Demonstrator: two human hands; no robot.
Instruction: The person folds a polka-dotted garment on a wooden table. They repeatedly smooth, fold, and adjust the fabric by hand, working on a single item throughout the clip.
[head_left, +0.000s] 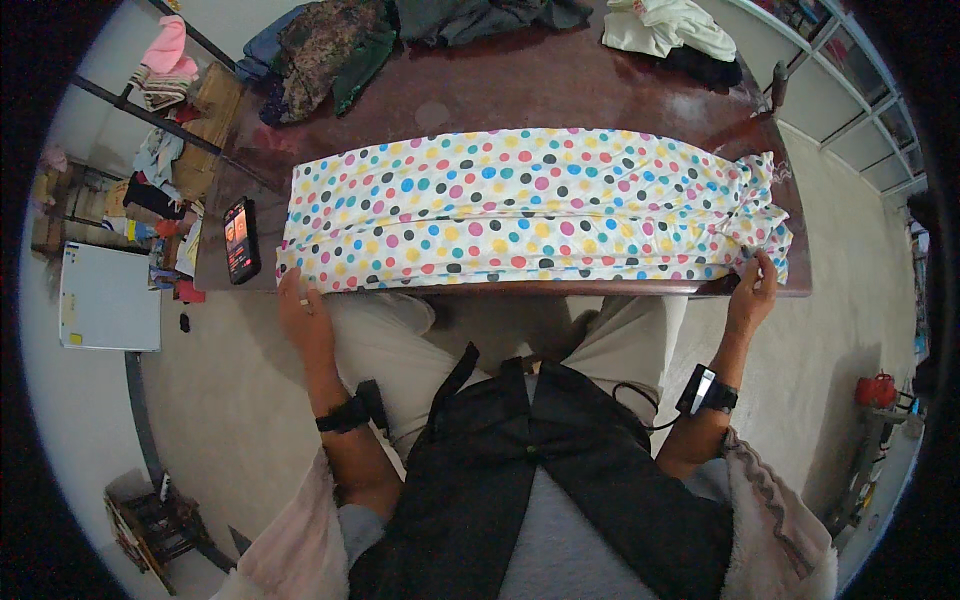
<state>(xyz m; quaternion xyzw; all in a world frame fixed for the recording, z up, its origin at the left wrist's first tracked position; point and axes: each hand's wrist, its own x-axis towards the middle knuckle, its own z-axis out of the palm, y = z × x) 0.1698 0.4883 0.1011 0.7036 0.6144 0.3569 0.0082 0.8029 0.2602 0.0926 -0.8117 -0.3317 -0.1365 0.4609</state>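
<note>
A white cloth with multicoloured polka dots (510, 210) lies folded into a long strip along the near edge of the dark wooden table (510, 90). Its right end is gathered and creased, and wrinkles run along its length. At the near left corner, my left hand (306, 311) holds the cloth's edge, its fingertips partly hidden; a ring shows on one finger. My right hand (752, 292) pinches the near edge by the bunched right end, thumb and fingers together.
A phone with a lit screen (241, 240) lies left of the cloth. Heaped dark garments (330, 56) and folded white clothing (667, 30) rest along the table's far side. Cluttered shelving (161, 172) and a whiteboard (109, 296) stand left. A metal post (778, 86) rises at the right.
</note>
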